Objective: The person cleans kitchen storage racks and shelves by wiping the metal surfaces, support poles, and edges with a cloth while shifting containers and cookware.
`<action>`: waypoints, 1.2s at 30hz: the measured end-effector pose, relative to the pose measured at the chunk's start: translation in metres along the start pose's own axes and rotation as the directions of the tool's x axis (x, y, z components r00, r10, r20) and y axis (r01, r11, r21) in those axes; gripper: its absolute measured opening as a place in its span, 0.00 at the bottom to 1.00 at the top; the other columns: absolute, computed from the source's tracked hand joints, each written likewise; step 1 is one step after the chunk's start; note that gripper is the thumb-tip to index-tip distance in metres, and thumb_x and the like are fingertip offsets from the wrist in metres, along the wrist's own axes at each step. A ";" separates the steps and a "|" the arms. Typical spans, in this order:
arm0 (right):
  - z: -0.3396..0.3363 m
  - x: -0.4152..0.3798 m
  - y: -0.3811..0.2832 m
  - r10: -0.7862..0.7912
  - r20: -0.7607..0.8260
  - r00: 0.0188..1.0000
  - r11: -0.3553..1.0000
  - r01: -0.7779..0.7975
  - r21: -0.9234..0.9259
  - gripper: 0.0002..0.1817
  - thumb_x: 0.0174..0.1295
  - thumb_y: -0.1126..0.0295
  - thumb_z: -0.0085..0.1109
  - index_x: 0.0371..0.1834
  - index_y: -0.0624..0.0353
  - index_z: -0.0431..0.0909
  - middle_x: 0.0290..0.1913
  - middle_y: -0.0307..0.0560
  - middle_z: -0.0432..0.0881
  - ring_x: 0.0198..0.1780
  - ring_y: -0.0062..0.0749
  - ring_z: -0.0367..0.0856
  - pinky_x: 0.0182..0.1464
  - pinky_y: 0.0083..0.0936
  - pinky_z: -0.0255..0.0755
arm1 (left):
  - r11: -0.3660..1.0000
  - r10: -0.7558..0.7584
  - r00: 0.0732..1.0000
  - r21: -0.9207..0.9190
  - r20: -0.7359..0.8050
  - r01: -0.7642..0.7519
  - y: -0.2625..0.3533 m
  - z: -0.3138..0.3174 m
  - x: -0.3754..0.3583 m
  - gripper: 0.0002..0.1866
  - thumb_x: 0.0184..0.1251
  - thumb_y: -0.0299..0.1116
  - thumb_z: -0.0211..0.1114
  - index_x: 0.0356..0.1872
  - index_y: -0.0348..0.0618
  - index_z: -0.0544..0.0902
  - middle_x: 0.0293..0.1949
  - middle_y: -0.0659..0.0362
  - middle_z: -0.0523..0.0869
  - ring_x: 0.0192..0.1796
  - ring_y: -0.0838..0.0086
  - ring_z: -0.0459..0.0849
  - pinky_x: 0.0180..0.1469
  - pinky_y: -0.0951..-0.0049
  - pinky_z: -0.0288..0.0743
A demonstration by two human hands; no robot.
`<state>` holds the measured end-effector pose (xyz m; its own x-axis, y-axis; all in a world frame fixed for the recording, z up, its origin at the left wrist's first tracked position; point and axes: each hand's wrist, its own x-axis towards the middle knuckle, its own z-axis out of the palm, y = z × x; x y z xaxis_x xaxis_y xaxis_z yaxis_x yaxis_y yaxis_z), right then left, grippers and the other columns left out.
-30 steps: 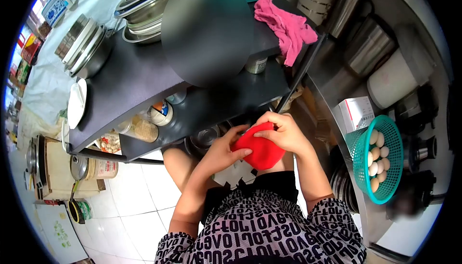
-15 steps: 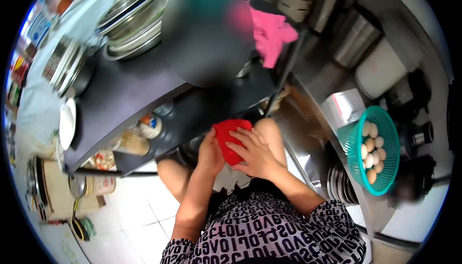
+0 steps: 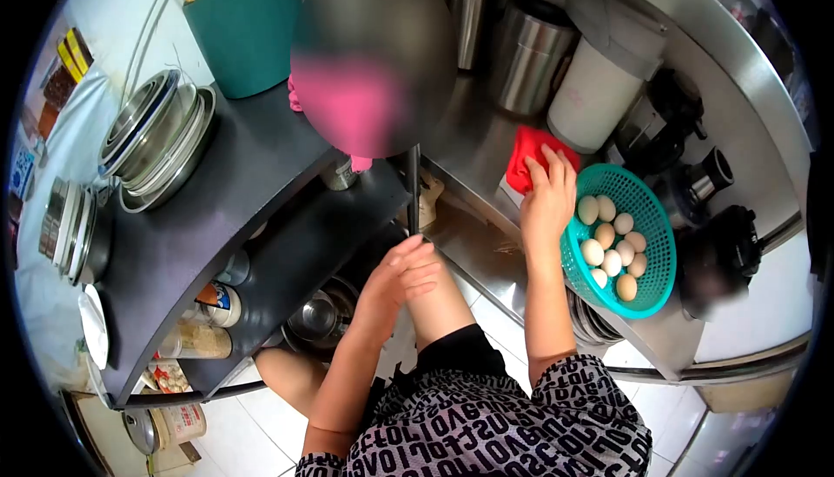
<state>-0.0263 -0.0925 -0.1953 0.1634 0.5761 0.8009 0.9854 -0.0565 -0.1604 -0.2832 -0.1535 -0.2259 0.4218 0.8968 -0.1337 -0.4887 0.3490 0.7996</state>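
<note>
On the steel counter at the right, my right hand (image 3: 549, 195) has its fingers over a folded red cloth (image 3: 526, 149), just above a teal basket (image 3: 569, 255). Several eggs (image 3: 612, 261) lie in this basket. My left hand (image 3: 401, 279) is held over my knee, beside the front edge of the dark shelf, with nothing in it and its fingers spread. Part of a white box shows under the red cloth.
Stacked metal bowls (image 3: 165, 151) and a green utensil holder (image 3: 243, 29) stand on the dark table (image 3: 234, 142). Steel jugs (image 3: 532, 58) and a white container (image 3: 595, 86) line the back of the counter. Jars (image 3: 213, 305) sit on the lower shelf.
The red cloth has gone from between both hands over my lap to the counter at the right, with my right hand. My left hand has let go of it. The view has turned rightward.
</note>
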 end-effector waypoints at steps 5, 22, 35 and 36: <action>0.026 -0.026 0.008 0.203 0.532 0.822 0.972 -0.104 -0.210 0.43 0.59 0.48 0.63 0.69 0.71 0.64 0.73 0.59 0.64 0.76 0.54 0.56 0.75 0.52 0.49 | 0.956 0.016 0.999 0.291 0.035 -0.025 0.014 0.000 -0.008 0.25 0.74 0.45 0.54 0.63 0.36 0.74 0.61 0.53 0.79 0.59 0.68 0.80 0.61 0.66 0.72; 0.031 0.132 -0.185 -0.656 0.108 0.747 0.512 0.334 0.792 0.26 0.62 0.51 0.62 0.61 0.50 0.78 0.73 0.50 0.66 0.77 0.50 0.56 0.75 0.57 0.49 | -0.653 0.722 0.280 0.757 0.632 -0.025 0.346 -0.006 0.108 0.14 0.64 0.29 0.64 0.51 0.39 0.82 0.45 0.50 0.84 0.47 0.57 0.82 0.53 0.64 0.75; 0.057 0.115 -0.189 -0.645 0.099 0.758 0.572 0.393 0.720 0.18 0.63 0.57 0.61 0.53 0.50 0.84 0.69 0.43 0.73 0.73 0.43 0.66 0.71 0.50 0.60 | -0.632 0.747 0.094 0.660 0.658 0.407 0.387 -0.030 0.194 0.19 0.71 0.51 0.58 0.25 0.50 0.77 0.15 0.54 0.79 0.21 0.56 0.81 0.25 0.57 0.73; 0.056 0.115 -0.189 -0.625 0.082 0.776 0.566 0.379 0.732 0.17 0.62 0.58 0.62 0.52 0.50 0.84 0.68 0.43 0.74 0.72 0.44 0.67 0.70 0.50 0.62 | -0.631 0.747 0.093 0.658 0.659 0.411 0.390 -0.031 0.197 0.19 0.71 0.51 0.58 0.25 0.50 0.77 0.15 0.54 0.79 0.21 0.56 0.81 0.25 0.57 0.73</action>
<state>-0.1964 0.0298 -0.1054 -0.4930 0.5492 0.6748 0.5855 0.7831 -0.2097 -0.4143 0.1678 0.0415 0.1772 0.1646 0.9703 0.9842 -0.0311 -0.1744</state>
